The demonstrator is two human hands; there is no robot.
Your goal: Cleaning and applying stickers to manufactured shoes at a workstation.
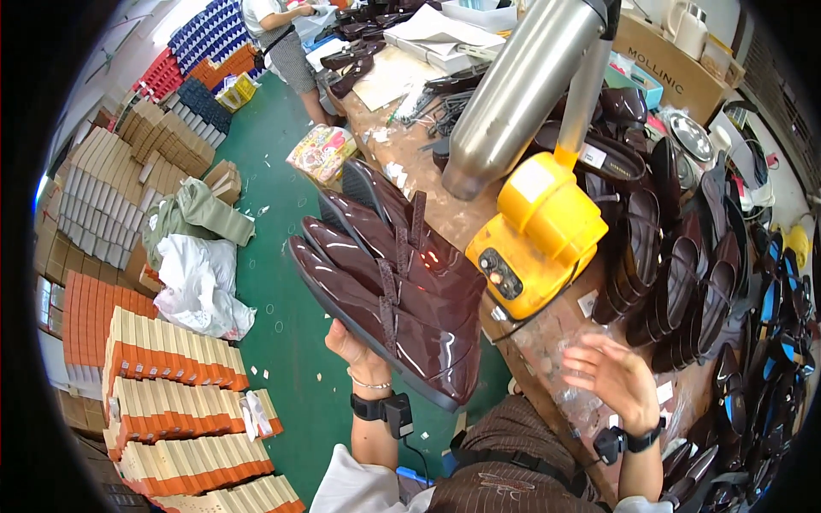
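Observation:
My left hand (352,349) is closed on several glossy dark-burgundy strapped shoes (428,312), nested side by side in one stack. Most of its fingers are hidden behind the nearest shoe. The stack is held up off the table's left edge, over the green floor. Fingers spread and palm partly showing, my right hand (611,376) is empty above the near part of the worktable (590,419). Between and beyond my hands stands a yellow blower-like machine (547,239) with a wide steel pipe (526,98) rising from it.
More burgundy shoes (676,282) crowd the table's right side. A brown carton (671,64) stands at the back right. Stacked shoeboxes (171,376) and a white plastic bag (201,286) line the left floor. Another person (286,51) stands at the table's far end.

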